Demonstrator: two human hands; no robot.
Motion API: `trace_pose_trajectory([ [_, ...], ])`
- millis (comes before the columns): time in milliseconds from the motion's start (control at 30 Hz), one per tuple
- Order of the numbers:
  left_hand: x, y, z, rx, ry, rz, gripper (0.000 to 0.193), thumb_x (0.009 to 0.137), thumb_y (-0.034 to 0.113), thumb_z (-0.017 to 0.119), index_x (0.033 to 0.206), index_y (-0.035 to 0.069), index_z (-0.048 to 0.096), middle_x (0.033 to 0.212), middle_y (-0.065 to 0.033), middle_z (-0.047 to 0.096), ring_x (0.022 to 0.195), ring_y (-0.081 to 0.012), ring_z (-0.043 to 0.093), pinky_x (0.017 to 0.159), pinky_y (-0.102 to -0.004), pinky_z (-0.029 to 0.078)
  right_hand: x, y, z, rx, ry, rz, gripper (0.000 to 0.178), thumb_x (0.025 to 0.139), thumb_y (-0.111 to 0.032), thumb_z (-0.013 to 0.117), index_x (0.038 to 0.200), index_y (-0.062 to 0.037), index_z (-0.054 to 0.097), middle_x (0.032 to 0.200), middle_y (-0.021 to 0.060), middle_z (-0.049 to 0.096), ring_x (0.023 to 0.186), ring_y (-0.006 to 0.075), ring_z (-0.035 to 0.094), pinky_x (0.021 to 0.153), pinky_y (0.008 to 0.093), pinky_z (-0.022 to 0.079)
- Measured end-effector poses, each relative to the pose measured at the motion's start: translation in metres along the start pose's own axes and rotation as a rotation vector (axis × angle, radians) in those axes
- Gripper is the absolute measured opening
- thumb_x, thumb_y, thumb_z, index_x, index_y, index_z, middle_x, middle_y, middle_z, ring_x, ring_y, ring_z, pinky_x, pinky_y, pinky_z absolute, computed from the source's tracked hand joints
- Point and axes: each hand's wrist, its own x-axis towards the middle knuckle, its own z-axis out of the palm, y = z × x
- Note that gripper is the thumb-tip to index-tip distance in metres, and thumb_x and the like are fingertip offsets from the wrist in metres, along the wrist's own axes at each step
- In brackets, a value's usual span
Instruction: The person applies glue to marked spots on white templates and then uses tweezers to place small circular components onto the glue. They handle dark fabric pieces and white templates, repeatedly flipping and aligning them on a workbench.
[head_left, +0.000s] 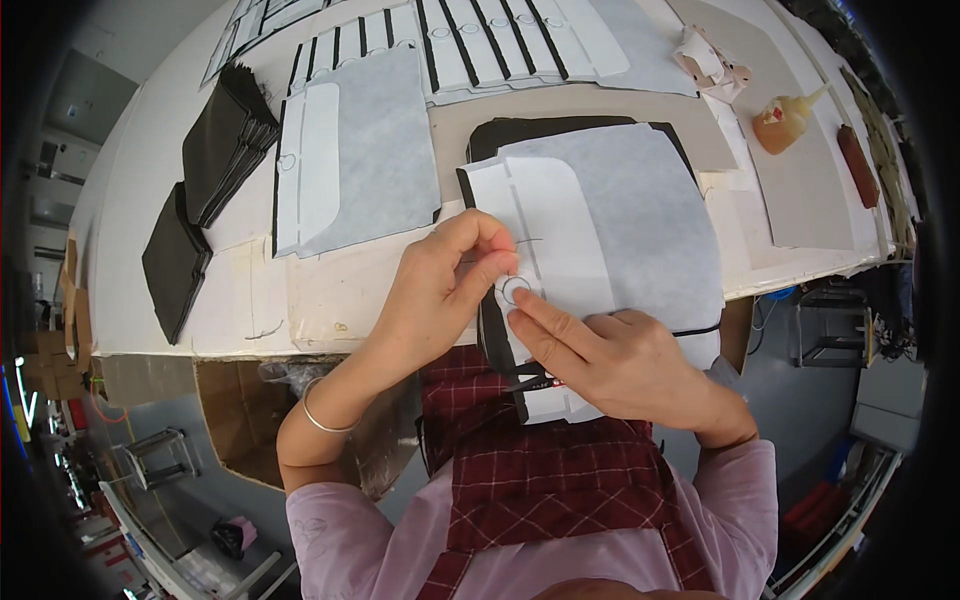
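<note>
In front of me lies a pale grey-white sheet panel point(655, 230) with a white strip and black edges. On its left part is a small round ring shape point(515, 290). My left hand point(440, 285) is closed, thumb and forefinger pinching a thin dark thread point(530, 240) just above the ring. My right hand point(625, 365) lies on the panel, two fingers stretched out and pressing beside the ring. Small black scissors with a red mark point(540, 383) poke out from under that hand, seemingly held by its curled fingers, which are partly hidden.
Similar panels point(385, 150) lie at the far left and back. Stacked black folded pieces point(225, 150) stand at left. A bottle of amber liquid point(785, 125), a crumpled pale cloth point(712, 65) and a brown bar point(858, 165) are at right. A cardboard box point(240, 430) sits below the table edge.
</note>
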Motion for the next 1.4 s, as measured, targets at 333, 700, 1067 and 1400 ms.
trace_pose_trajectory([
  [333, -0.007, -0.009, -0.006, -0.332, -0.097, -0.131, 0.006, 0.101, 0.007, 0.060, 0.103, 0.003, 0.055, 0.087, 0.0005, 0.058, 0.082, -0.0077, 0.055, 0.076, -0.0238, 0.046, -0.001, -0.001, 0.003, 0.007, 0.006, 0.009, 0.043, 0.078, -0.015, 0.065, 0.120, -0.0047, 0.067, 0.136, 0.0124, 0.064, 0.047, 0.0070, 0.046, 0.044, 0.0220, 0.040],
  [700, -0.001, 0.020, -0.023, 0.623, -0.049, 0.462, 0.019, 0.077, 0.006, 0.078, 0.094, 0.005, 0.071, 0.094, -0.0044, 0.064, 0.098, -0.0270, 0.057, 0.082, -0.0362, 0.045, -0.003, 0.001, 0.006, 0.032, 0.034, 0.007, 0.042, 0.079, -0.013, 0.063, 0.119, -0.0036, 0.068, 0.134, 0.0135, 0.065, 0.047, 0.0069, 0.045, 0.043, 0.0216, 0.040],
  [1067, 0.005, 0.021, -0.018, 0.895, -0.163, 0.522, 0.019, 0.075, 0.006, 0.076, 0.091, 0.005, 0.068, 0.093, -0.0049, 0.062, 0.099, -0.0268, 0.059, 0.083, -0.0379, 0.045, -0.005, 0.002, 0.010, 0.078, 0.069, 0.004, 0.040, 0.081, -0.015, 0.062, 0.118, -0.0026, 0.070, 0.134, 0.0148, 0.066, 0.047, 0.0064, 0.044, 0.043, 0.0209, 0.038],
  [1400, -0.008, 0.010, -0.031, 0.598, -0.006, 0.313, 0.020, 0.084, 0.010, 0.075, 0.101, 0.006, 0.065, 0.103, -0.0088, 0.061, 0.102, -0.0313, 0.057, 0.089, -0.0414, 0.045, -0.005, 0.003, 0.011, 0.109, 0.082, 0.012, 0.041, 0.080, -0.016, 0.064, 0.119, -0.0040, 0.070, 0.134, 0.0127, 0.066, 0.048, 0.0059, 0.044, 0.044, 0.0203, 0.039],
])
